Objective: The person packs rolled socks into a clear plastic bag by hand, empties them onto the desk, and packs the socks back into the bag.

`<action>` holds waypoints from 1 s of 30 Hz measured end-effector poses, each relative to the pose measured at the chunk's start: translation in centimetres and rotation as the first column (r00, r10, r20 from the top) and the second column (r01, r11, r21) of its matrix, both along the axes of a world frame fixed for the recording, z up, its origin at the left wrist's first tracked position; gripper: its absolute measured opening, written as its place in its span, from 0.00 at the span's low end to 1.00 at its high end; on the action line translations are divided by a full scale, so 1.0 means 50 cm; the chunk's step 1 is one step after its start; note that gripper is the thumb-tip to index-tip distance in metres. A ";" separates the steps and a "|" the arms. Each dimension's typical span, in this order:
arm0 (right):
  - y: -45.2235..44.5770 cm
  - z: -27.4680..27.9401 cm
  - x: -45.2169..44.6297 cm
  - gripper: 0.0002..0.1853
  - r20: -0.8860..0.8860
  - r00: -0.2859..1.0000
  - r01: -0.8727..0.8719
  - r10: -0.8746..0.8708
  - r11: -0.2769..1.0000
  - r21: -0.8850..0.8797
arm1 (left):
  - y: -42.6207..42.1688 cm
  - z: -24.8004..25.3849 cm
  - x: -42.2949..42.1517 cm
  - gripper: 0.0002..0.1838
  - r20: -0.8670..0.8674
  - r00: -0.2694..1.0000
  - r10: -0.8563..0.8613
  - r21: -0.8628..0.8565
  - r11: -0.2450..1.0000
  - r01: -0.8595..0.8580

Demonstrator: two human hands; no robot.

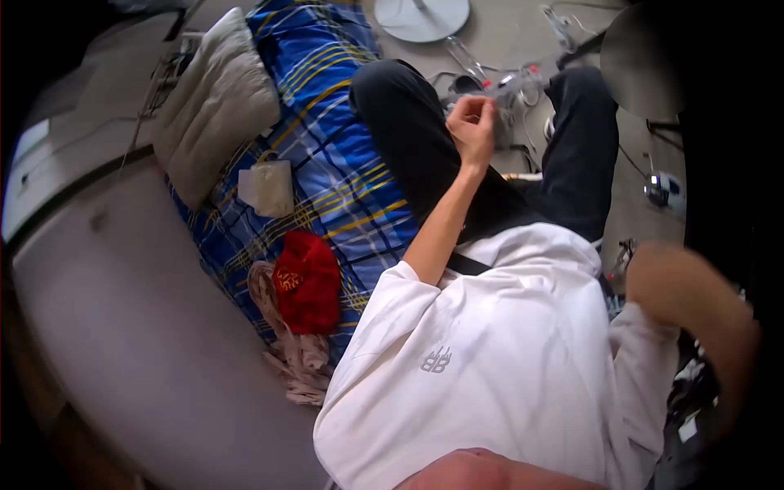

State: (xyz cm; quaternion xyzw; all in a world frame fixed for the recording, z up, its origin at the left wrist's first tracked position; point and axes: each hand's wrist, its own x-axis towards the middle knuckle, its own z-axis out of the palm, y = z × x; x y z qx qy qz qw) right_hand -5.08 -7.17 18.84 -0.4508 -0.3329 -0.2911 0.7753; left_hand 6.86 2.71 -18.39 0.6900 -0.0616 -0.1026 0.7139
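Note:
My left hand (472, 122) is held up over the gap between my knees, close to my left thigh. Its fingers are curled in and closed; what they hold, if anything, is too small or hidden to make out. Just beyond it, on the floor, lie clear plastic-looking items (518, 80) with red spots, blurred. My right arm (678, 278) is bent and raised at the right edge, smeared by motion. The right hand itself is out of sight in the dark border.
To my left is a blue plaid bed sheet (327, 163) with a pale pillow (224, 106), a white packet (268, 188), a red cloth item (308, 282) and crumpled pinkish cloth (302, 363). A round white base (420, 16) and cables stand on the floor ahead.

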 end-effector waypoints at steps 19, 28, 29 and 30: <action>-0.170 -0.020 -0.026 0.30 0.028 0.755 0.654 -0.655 0.750 -0.097 | -0.024 0.006 -0.008 0.03 0.215 0.969 -0.123 0.000 0.992 0.126; -0.146 -0.410 -0.092 0.34 0.049 0.222 0.212 -0.974 0.000 -0.977 | 0.019 0.152 -0.041 0.06 0.424 0.902 -0.081 0.038 0.997 0.071; -0.139 -0.380 -0.086 0.35 0.115 0.290 0.182 -0.950 -0.064 -0.981 | 0.018 0.166 -0.052 0.07 0.416 0.903 -0.110 0.031 0.994 0.107; -0.132 -0.359 -0.075 0.36 0.054 0.354 0.165 -0.934 0.005 -0.986 | 0.019 0.171 -0.059 0.06 0.447 0.880 -0.158 0.062 0.987 0.146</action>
